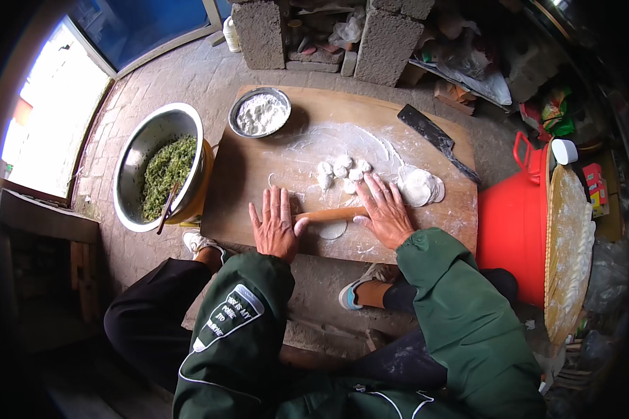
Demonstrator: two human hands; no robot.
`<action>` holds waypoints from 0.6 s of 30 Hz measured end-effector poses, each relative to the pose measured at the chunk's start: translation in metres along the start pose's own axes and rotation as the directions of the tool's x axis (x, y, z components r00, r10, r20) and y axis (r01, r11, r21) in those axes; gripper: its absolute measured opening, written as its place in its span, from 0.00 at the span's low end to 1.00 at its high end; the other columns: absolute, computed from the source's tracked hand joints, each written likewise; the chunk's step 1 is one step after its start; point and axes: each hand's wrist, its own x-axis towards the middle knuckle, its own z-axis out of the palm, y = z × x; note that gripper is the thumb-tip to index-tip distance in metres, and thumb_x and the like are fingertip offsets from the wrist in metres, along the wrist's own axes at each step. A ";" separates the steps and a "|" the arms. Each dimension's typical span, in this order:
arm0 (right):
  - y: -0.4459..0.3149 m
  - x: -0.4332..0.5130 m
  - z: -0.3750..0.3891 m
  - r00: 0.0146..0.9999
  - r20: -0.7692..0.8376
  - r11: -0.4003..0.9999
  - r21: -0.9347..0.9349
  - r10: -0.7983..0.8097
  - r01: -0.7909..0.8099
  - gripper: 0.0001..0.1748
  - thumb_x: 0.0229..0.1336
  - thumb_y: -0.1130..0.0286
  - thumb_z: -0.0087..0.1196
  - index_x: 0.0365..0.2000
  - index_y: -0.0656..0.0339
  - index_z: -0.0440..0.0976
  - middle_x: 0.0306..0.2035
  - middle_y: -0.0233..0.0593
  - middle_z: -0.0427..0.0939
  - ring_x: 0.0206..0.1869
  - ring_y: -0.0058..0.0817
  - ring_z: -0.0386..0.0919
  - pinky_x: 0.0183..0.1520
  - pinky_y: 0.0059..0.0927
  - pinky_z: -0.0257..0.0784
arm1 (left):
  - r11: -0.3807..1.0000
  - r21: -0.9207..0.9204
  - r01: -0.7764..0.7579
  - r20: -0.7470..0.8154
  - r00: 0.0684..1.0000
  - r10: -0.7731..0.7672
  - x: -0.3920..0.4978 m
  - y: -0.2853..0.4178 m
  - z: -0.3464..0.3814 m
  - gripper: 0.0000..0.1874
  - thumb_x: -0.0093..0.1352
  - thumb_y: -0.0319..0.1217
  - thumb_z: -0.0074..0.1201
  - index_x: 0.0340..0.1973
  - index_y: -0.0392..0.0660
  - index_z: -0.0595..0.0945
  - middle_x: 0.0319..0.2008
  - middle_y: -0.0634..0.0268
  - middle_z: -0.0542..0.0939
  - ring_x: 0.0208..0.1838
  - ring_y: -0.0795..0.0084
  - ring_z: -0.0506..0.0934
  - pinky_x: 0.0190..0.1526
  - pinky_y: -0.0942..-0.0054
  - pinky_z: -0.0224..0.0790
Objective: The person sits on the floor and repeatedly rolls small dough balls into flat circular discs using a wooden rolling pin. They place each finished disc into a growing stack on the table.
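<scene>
A wooden rolling pin (333, 214) lies across a round, flattened dough wrapper (332, 231) near the front edge of a floured wooden board (440, 209). My left hand (275, 222) rests palm down over the pin's left end, fingers stretched forward. Over the right end lies my right hand (383, 212), likewise flat with its fingers extended. Both palms hide the ends of the pin. Just beyond my right fingertips sit several small floured dough pieces (340, 168). To the right of that hand is a stack of rolled wrappers (418, 187).
A metal bowl of flour (262, 112) stands at the board's back left, and a black cleaver (432, 133) lies back right. Left of the board, a steel basin (123, 173) holds chopped green filling (167, 175) and chopsticks (167, 209). At right, a red bucket (511, 235) adjoins a floured woven tray (566, 251).
</scene>
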 end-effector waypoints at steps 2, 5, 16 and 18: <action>0.001 -0.002 0.002 0.996 0.091 0.999 0.043 -0.025 0.022 0.52 0.58 0.55 0.62 0.74 0.55 0.44 0.76 0.49 0.46 0.77 0.47 0.44 0.77 0.54 0.36 | 1.000 0.022 -0.016 0.104 0.994 0.014 -0.003 0.001 -0.001 0.44 0.71 0.56 0.47 0.73 0.40 0.58 0.76 0.54 0.55 0.80 0.55 0.48 0.76 0.42 0.29; 0.003 -0.003 0.003 0.961 0.266 0.996 0.064 -0.071 0.056 0.52 0.60 0.56 0.61 0.74 0.54 0.42 0.76 0.49 0.45 0.78 0.45 0.44 0.78 0.55 0.35 | 0.999 0.017 -0.028 0.193 0.981 0.024 0.000 0.002 -0.002 0.44 0.70 0.56 0.49 0.73 0.40 0.59 0.76 0.54 0.56 0.80 0.54 0.50 0.76 0.40 0.31; -0.008 0.000 -0.009 0.945 0.316 0.997 0.006 -0.081 0.083 0.47 0.63 0.49 0.54 0.73 0.56 0.46 0.75 0.50 0.49 0.77 0.45 0.47 0.78 0.53 0.38 | 0.999 0.032 -0.013 0.204 0.979 0.006 0.000 0.000 -0.006 0.46 0.69 0.57 0.49 0.73 0.39 0.58 0.76 0.53 0.55 0.80 0.55 0.49 0.76 0.40 0.30; -0.006 0.000 -0.006 0.989 0.144 0.998 -0.030 -0.044 0.049 0.46 0.64 0.49 0.53 0.73 0.57 0.46 0.75 0.51 0.48 0.77 0.46 0.46 0.78 0.53 0.38 | 0.999 0.051 -0.013 0.097 0.995 0.008 0.001 -0.001 -0.002 0.44 0.71 0.57 0.46 0.72 0.38 0.58 0.76 0.53 0.56 0.80 0.56 0.49 0.76 0.41 0.29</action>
